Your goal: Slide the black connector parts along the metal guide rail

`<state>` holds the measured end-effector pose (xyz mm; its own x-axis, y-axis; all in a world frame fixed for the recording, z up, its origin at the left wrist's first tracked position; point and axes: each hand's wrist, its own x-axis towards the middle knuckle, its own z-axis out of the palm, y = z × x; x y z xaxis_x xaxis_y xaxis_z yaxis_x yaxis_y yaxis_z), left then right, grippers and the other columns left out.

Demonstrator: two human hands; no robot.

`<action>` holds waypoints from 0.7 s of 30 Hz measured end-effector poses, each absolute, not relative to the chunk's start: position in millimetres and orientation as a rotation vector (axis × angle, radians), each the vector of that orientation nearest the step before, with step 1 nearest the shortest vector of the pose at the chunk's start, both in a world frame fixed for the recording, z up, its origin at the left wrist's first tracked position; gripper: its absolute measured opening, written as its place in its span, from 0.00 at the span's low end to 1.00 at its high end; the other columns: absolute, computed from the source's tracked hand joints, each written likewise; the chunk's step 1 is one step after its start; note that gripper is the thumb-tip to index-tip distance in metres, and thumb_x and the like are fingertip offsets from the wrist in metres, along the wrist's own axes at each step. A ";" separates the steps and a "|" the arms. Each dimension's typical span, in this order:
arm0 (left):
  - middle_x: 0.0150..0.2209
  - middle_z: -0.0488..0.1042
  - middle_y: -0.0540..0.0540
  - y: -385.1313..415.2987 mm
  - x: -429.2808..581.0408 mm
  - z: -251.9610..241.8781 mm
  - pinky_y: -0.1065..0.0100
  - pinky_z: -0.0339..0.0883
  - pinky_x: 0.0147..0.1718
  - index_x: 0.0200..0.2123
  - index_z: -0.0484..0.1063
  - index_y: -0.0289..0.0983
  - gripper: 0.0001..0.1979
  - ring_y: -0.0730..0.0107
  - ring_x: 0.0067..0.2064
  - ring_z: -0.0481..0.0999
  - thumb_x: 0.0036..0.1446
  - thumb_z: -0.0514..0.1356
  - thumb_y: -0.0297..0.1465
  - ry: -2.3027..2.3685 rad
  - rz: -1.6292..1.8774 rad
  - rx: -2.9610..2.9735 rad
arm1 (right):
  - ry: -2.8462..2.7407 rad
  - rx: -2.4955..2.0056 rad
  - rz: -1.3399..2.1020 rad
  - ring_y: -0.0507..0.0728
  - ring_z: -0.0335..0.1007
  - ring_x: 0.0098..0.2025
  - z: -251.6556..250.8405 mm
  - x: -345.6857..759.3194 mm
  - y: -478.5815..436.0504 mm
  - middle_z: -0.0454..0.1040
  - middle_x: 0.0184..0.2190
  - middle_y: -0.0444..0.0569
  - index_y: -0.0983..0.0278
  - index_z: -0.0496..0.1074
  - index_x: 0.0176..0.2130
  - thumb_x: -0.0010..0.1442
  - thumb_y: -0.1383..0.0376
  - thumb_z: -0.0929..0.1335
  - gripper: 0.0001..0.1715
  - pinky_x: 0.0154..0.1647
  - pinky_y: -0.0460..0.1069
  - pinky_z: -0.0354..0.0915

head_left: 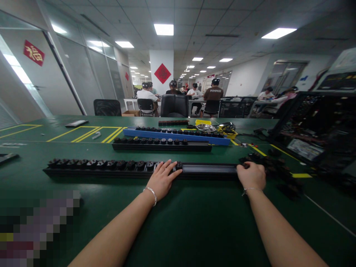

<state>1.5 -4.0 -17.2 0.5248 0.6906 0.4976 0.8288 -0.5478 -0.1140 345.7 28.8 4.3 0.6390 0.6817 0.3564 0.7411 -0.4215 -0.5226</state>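
A long black rail (211, 169) lies across the green table in front of me. A row of black socket modules (130, 165) fills its left and middle part, while its channel is bare towards the right. My left hand (162, 180) rests with fingers spread over the last modules of the row. At the rail's right end, my right hand (252, 176) is closed in a pinch around a small dark piece that looks like another socket module, mostly hidden by the fingers. Loose black modules (286, 176) lie heaped just right of that hand.
Behind stand a shorter black rail (161, 147) with modules and a blue rail (178, 136). Farther back are a metal bowl (205, 128) and yellow trays (203, 122). A large open black case (303, 126) stands at right. Several people sit at tables beyond.
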 end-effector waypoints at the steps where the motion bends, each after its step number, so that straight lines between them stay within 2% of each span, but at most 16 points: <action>1: 0.61 0.58 0.49 -4.0 1.5 -17.1 0.51 0.48 0.60 0.57 0.60 0.49 0.25 0.58 0.63 0.52 0.56 0.53 0.27 -1.264 -0.569 -2.432 | -1.100 -2.202 -0.114 0.62 0.64 0.43 4.5 346.0 28.9 0.65 0.42 0.56 0.64 0.72 0.44 0.49 0.57 0.62 0.24 0.41 0.54 0.62; 15: 0.61 0.58 0.48 -4.0 0.8 -17.1 0.51 0.47 0.60 0.57 0.60 0.49 0.24 0.58 0.63 0.52 0.57 0.52 0.27 -1.261 -0.579 -2.437 | -1.058 -2.254 -0.104 0.63 0.63 0.45 7.0 352.5 27.7 0.65 0.45 0.57 0.63 0.72 0.44 0.50 0.56 0.61 0.25 0.43 0.56 0.62; 21: 0.61 0.58 0.49 -3.8 1.3 -16.5 0.51 0.48 0.59 0.57 0.60 0.49 0.25 0.58 0.63 0.52 0.56 0.53 0.26 -1.267 -0.571 -2.442 | -1.099 -2.215 -0.168 0.62 0.64 0.44 3.5 355.4 31.7 0.66 0.42 0.58 0.67 0.72 0.44 0.49 0.59 0.62 0.25 0.46 0.54 0.62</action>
<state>1.3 -3.8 -16.5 0.5242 0.6961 0.4906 0.8286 -0.5498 -0.1053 355.4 31.7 3.5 0.6399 0.6671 0.3815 0.7506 -0.4361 -0.4964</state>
